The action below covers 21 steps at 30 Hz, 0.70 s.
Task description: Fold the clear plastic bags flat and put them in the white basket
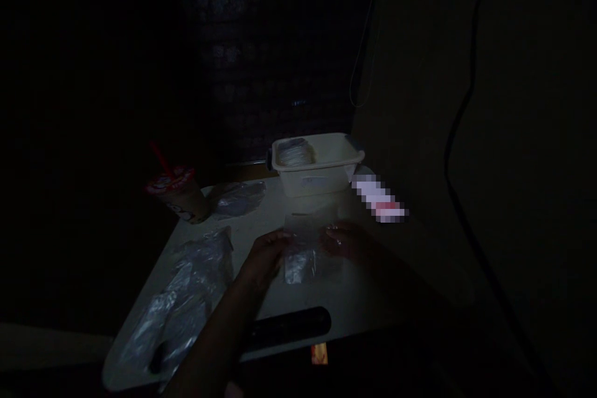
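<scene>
A clear plastic bag (301, 264) is stretched between my two hands above the middle of the small white table. My left hand (267, 255) pinches its left edge between thumb and fingers. On the other side, my right hand (342, 240) is closed on the bag, its fingers partly behind or inside the film; the dim light hides which. More clear plastic bags (200, 267) lie in a loose heap on the table's left side, close to my left forearm.
Behind my hands stands a white plastic bin (312, 181) holding a stack of plastic bags (296, 152). A lidded cup (184, 199) with a red straw is at the back left, beside another plastic packet (240, 198). A bright pixelated object (377, 198) lies right of the bin. The white table (275, 301) has a dark handle slot.
</scene>
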Each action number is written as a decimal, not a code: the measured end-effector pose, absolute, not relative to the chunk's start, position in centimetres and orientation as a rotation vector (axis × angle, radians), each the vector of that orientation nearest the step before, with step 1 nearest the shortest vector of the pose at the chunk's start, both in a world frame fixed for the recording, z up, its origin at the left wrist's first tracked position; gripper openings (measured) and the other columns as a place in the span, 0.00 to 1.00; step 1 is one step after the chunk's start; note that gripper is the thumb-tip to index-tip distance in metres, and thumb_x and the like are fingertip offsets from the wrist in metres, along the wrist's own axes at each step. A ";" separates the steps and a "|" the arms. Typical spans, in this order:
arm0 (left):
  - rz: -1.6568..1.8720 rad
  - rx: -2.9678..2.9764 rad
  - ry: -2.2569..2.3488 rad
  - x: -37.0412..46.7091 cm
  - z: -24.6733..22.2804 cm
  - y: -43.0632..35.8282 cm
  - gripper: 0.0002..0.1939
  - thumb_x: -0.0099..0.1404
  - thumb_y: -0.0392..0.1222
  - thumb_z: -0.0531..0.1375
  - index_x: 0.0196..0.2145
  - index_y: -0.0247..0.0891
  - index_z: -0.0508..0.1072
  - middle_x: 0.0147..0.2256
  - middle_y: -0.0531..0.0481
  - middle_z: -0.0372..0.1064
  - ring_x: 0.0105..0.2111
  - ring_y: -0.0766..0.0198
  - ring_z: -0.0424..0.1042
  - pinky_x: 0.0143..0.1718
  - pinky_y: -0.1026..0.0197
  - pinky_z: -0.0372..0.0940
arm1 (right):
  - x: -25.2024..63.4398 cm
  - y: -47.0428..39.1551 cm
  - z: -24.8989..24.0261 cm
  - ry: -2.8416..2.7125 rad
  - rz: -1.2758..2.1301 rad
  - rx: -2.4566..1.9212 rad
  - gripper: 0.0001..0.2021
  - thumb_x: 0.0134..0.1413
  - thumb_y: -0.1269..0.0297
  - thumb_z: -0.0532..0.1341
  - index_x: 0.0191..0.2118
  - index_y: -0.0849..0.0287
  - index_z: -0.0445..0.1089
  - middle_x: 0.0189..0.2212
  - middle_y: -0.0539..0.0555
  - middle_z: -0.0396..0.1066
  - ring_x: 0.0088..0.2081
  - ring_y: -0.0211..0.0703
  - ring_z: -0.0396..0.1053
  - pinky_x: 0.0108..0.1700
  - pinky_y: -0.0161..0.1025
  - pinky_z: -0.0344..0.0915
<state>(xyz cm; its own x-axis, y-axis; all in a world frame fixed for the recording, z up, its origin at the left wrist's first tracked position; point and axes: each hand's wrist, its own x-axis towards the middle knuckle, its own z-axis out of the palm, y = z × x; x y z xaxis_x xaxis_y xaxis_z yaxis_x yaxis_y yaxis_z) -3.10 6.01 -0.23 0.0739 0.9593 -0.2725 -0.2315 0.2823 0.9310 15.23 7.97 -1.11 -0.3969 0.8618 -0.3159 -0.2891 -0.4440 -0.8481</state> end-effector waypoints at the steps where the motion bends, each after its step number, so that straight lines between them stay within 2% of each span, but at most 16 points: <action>1: 1.100 0.857 1.132 -3.2 -0.5 6.0 0.07 0.40 0.37 0.62 0.21 0.33 0.68 0.17 0.54 0.65 0.18 0.70 0.65 0.22 0.68 0.59 | 15.3 8.0 -1.0 -0.941 1.913 -1.023 0.04 0.42 0.68 0.57 0.26 0.62 0.67 0.22 0.51 0.69 0.23 0.36 0.67 0.30 0.38 0.63; 6: 1.180 0.909 1.152 -4.0 -0.9 6.0 0.09 0.43 0.41 0.61 0.20 0.34 0.65 0.15 0.59 0.61 0.14 0.75 0.58 0.16 0.71 0.52 | 15.6 8.0 -0.8 -1.113 1.897 -1.133 0.07 0.38 0.65 0.60 0.24 0.64 0.66 0.19 0.52 0.68 0.20 0.37 0.66 0.25 0.37 0.61; 10: 1.172 0.950 1.162 -4.4 -0.2 5.8 0.10 0.44 0.43 0.61 0.22 0.35 0.66 0.16 0.59 0.62 0.14 0.76 0.58 0.16 0.72 0.51 | 15.6 7.9 -0.9 -1.211 1.845 -1.100 0.11 0.31 0.66 0.63 0.26 0.64 0.66 0.19 0.51 0.68 0.18 0.36 0.65 0.23 0.36 0.61; 13: 1.124 1.004 1.127 -4.6 0.5 5.6 0.11 0.45 0.45 0.60 0.24 0.36 0.67 0.16 0.57 0.62 0.15 0.74 0.59 0.17 0.71 0.53 | 15.7 7.7 -0.7 -1.189 1.801 -1.069 0.14 0.30 0.64 0.63 0.29 0.63 0.65 0.19 0.50 0.69 0.17 0.34 0.64 0.21 0.34 0.59; 18: 1.070 1.203 1.178 -5.1 0.2 5.6 0.09 0.47 0.44 0.56 0.21 0.35 0.69 0.15 0.54 0.63 0.15 0.71 0.60 0.17 0.69 0.54 | 16.1 8.0 -0.7 -1.322 1.636 -1.108 0.09 0.31 0.61 0.61 0.20 0.62 0.67 0.14 0.48 0.65 0.17 0.33 0.62 0.21 0.33 0.59; 21: 1.025 1.365 1.247 -5.6 -0.6 6.0 0.07 0.46 0.39 0.54 0.17 0.35 0.69 0.16 0.53 0.64 0.16 0.70 0.61 0.18 0.68 0.55 | 16.4 8.7 -1.4 -1.462 1.465 -1.131 0.09 0.31 0.59 0.61 0.19 0.61 0.68 0.16 0.49 0.66 0.18 0.34 0.62 0.21 0.34 0.58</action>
